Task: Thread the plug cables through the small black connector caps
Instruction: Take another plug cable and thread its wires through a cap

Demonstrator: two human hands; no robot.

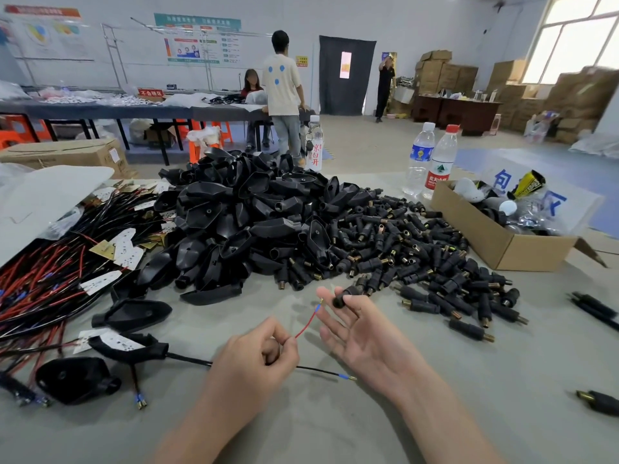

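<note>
Left hand [254, 358]: thumb and forefinger pinch a red wire [306, 324] near its lower end, and the other fingers are curled in. The wire rises to the right and ends in a blue sleeve and a brass tip. Right hand [363, 334]: palm turned up and left, with a small black cap [342, 298] pinched at the fingertips and the remaining fingers extended. The cap is clear of the table [318, 430], its round opening facing the wire tip. The tip is just beside that opening and has not entered it. A black cable [318, 371] lies on the table beneath both hands, its blue-sleeved end under the right wrist. Behind the hands is a spread of loose connectors [418, 256] with brass ends, touching a heap of larger black housings [241, 216]. A wire bundle [50, 279] lies at the left. An open box [502, 244] and two bottles [440, 162] stand at the right rear.
</note>
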